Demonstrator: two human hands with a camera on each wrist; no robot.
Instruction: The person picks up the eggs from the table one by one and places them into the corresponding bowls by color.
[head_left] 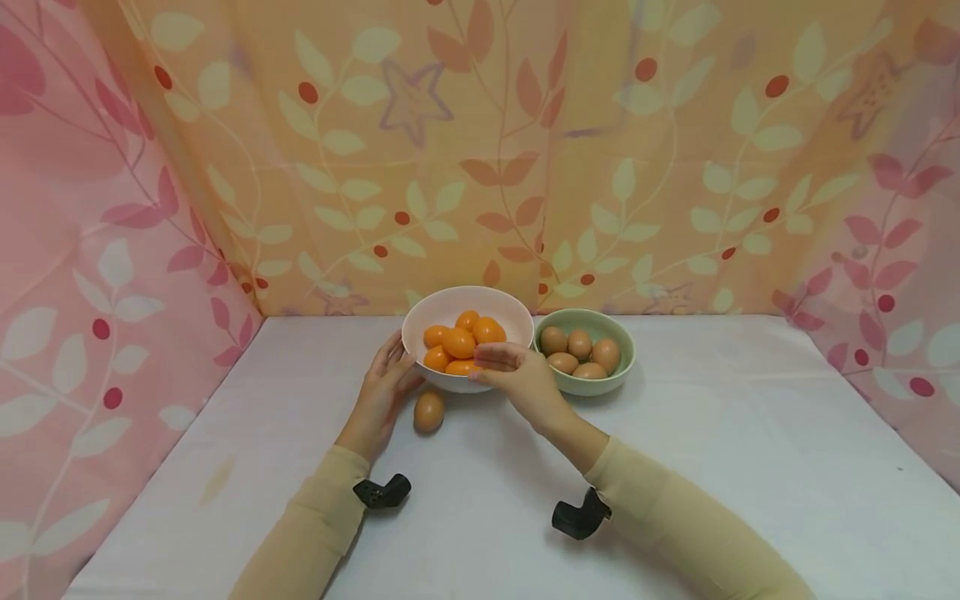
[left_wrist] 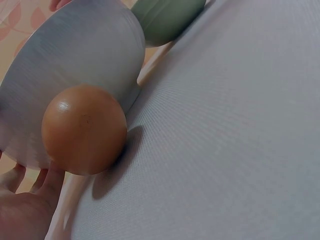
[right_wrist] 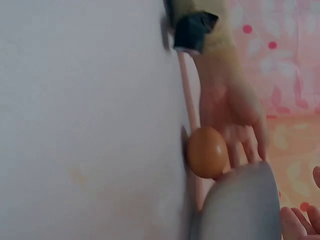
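Observation:
A white bowl with a pinkish inside (head_left: 517, 315) holds several smooth orange oval fruits (head_left: 458, 342). My left hand (head_left: 384, 385) grips this bowl at its left side, thumb near the rim and fingers around the outer wall, as the right wrist view shows. Over the bowl's front right rim is my right hand (head_left: 522, 379), its fingers reaching in above the fruits and partly covering them. On the table just in front of the bowl lies a single brown egg (head_left: 429, 412), close to my left wrist; in the left wrist view the egg (left_wrist: 85, 130) overlaps the bowl's outer wall.
Right beside the white bowl stands a green bowl (head_left: 621, 371) with several brown eggs (head_left: 605, 355). Patterned cloth (head_left: 480, 167) hangs behind and at both sides of the white-covered table (head_left: 720, 467). Each wrist carries a black camera mount (head_left: 384, 492).

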